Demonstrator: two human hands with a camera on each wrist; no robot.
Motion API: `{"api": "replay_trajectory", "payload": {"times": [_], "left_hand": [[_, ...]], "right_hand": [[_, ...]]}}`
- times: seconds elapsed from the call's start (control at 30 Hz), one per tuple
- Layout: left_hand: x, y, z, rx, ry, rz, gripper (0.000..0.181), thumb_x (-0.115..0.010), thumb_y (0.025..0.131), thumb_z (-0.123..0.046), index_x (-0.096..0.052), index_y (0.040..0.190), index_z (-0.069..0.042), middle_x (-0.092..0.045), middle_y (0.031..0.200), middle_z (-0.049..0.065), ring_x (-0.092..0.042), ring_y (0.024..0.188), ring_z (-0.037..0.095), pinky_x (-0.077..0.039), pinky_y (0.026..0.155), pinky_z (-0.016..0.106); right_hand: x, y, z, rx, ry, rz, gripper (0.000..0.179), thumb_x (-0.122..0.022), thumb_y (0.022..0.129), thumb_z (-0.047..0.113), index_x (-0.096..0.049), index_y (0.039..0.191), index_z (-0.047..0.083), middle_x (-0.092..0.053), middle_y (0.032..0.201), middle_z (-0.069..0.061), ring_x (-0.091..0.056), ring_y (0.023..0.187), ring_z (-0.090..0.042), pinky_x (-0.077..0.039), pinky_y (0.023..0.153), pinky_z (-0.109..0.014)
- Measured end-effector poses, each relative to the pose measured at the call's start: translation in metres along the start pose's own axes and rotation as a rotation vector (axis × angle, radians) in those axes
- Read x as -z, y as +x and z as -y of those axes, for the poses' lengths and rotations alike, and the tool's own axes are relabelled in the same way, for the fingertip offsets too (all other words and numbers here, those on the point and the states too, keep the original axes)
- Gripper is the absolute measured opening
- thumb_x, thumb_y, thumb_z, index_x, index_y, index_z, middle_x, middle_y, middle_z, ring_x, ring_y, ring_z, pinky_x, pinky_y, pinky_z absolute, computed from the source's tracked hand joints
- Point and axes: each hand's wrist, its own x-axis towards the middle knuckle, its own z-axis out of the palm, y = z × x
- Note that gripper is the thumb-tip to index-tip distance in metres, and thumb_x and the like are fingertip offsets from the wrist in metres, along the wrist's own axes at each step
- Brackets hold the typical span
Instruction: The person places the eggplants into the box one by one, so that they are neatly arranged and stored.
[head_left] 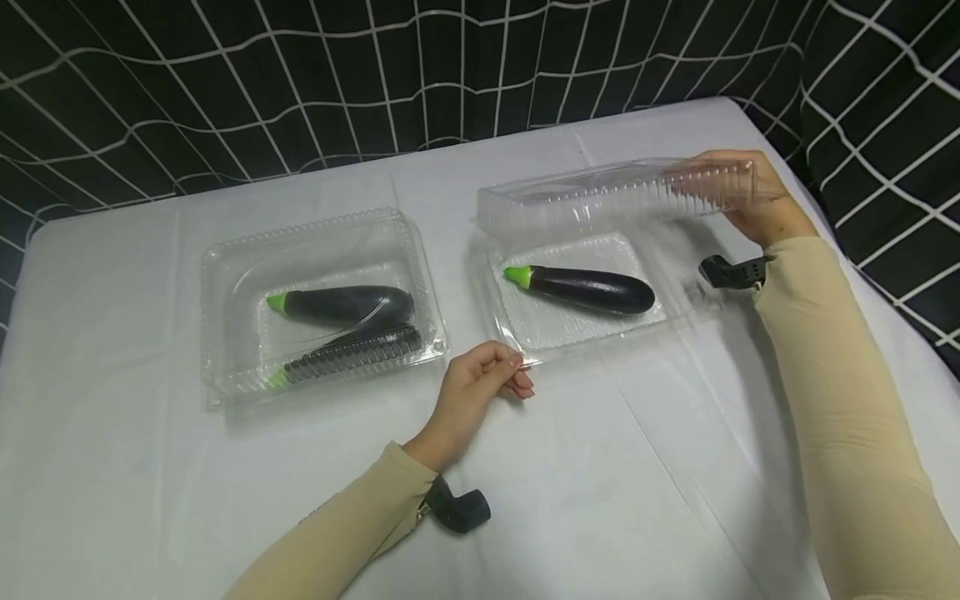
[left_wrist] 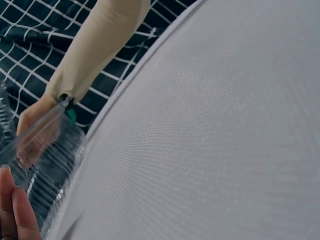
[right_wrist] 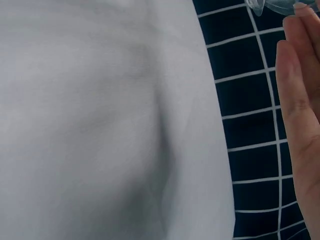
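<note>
My left hand (head_left: 472,392) pinches the near-left corner of a clear plastic clamshell box (head_left: 558,333). Its raised lid (head_left: 600,196) stands tilted up at the far side, and my right hand (head_left: 765,200) holds that lid by its right end, with the fingers partly behind the plastic. Inside the open base lies one dark purple eggplant (head_left: 592,290), green stem to the left. Through the clear lid, the left wrist view also shows the right hand (left_wrist: 37,125). Long extended fingers (right_wrist: 295,100) reach up to the plastic edge in the right wrist view.
To the left sits a second clear clamshell box (head_left: 232,275), lid down, with two eggplants (head_left: 348,306) inside. Both boxes rest on a white-covered table (head_left: 112,458). Dark cloth with a white grid (head_left: 337,75) hangs behind the table's far and right edges.
</note>
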Motion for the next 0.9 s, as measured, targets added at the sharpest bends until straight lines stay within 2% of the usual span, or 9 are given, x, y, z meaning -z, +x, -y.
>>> {"api": "replay_trajectory", "payload": {"times": [0.07,0.13,0.23,0.3,0.47,0.73,0.9], "left_hand": [[0.000,0.000,0.000,-0.003,-0.003,0.000,0.017,-0.049,0.096,-0.004,-0.055,0.086,0.008,-0.064,0.075,0.003,-0.064,0.071,0.013,-0.055,0.072,0.031],[0.001,0.000,0.000,-0.002,-0.007,-0.003,0.017,-0.049,0.096,-0.004,-0.056,0.087,0.008,-0.064,0.075,0.002,-0.064,0.071,0.013,-0.055,0.072,0.031],[0.001,0.000,0.000,-0.002,-0.004,-0.004,0.018,-0.049,0.096,-0.005,-0.056,0.087,0.008,-0.064,0.075,0.003,-0.064,0.071,0.013,-0.055,0.072,0.031],[0.002,0.000,0.000,0.001,-0.001,-0.003,0.018,-0.049,0.096,-0.006,-0.056,0.087,0.008,-0.064,0.075,0.003,-0.064,0.071,0.013,-0.055,0.072,0.031],[0.002,0.001,-0.001,0.003,0.003,-0.002,0.017,-0.049,0.096,-0.006,-0.056,0.087,0.008,-0.064,0.075,0.003,-0.064,0.071,0.013,-0.055,0.072,0.031],[0.001,0.001,-0.001,-0.003,-0.002,-0.005,0.017,-0.050,0.096,-0.004,-0.054,0.083,0.006,-0.065,0.075,0.003,-0.064,0.071,0.013,-0.055,0.072,0.030],[0.001,-0.001,-0.002,0.018,-0.025,0.006,0.023,-0.041,0.097,-0.006,-0.055,0.092,0.011,-0.064,0.080,0.010,-0.063,0.073,0.013,-0.054,0.074,0.031]], "right_hand": [[-0.003,-0.004,0.003,-0.051,-0.117,-0.037,0.014,-0.067,0.083,-0.005,-0.071,0.096,-0.006,-0.072,0.095,-0.008,-0.065,0.092,-0.016,-0.052,0.078,-0.020],[-0.004,-0.007,0.005,-0.090,-0.223,-0.056,0.015,-0.065,0.085,-0.004,-0.072,0.099,-0.003,-0.072,0.099,-0.006,-0.064,0.096,-0.015,-0.050,0.080,-0.018],[-0.006,-0.012,0.005,-0.090,-0.347,-0.051,0.018,-0.064,0.087,-0.003,-0.070,0.104,-0.003,-0.071,0.104,-0.002,-0.060,0.103,-0.012,-0.046,0.083,-0.017],[-0.007,-0.017,0.004,-0.069,-0.374,-0.038,0.021,-0.062,0.088,-0.002,-0.067,0.108,-0.007,-0.070,0.107,-0.001,-0.058,0.109,-0.012,-0.045,0.086,-0.016],[-0.009,-0.028,0.001,-0.040,-0.358,-0.008,0.027,-0.060,0.088,-0.005,-0.060,0.115,-0.013,-0.067,0.116,-0.003,-0.053,0.117,-0.011,-0.043,0.090,-0.015],[-0.009,-0.042,-0.008,0.016,-0.531,-0.051,0.031,-0.060,0.084,-0.014,-0.061,0.115,-0.012,-0.062,0.123,0.002,-0.055,0.114,-0.008,-0.044,0.090,-0.014],[-0.010,-0.047,-0.014,0.013,-0.612,-0.087,0.032,-0.061,0.085,-0.011,-0.062,0.116,-0.009,-0.060,0.125,0.002,-0.053,0.116,-0.008,-0.043,0.092,-0.016]]}}
